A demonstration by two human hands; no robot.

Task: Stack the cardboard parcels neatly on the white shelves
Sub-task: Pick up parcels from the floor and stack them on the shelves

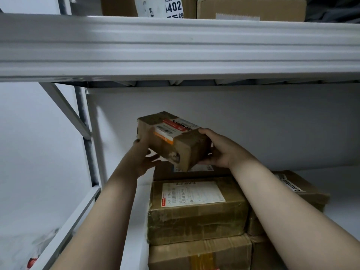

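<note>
A small taped cardboard parcel [175, 139] with a red and white label hangs tilted above a stack of parcels on the white shelf [136, 211]. My left hand [143, 158] holds its left side and underside. My right hand [220, 149] grips its right end, thumb on top. Below it a flat parcel [165, 173] lies at the back, a taped parcel [196, 209] with a white label sits in front, and a larger box [200, 254] lies under that.
Another cardboard parcel [303, 188] lies to the right on the same shelf, behind my right forearm. The upper shelf beam [175, 47] runs close overhead, with boxes [251, 9] on it. A slanted brace and upright post [85, 133] stand at the left.
</note>
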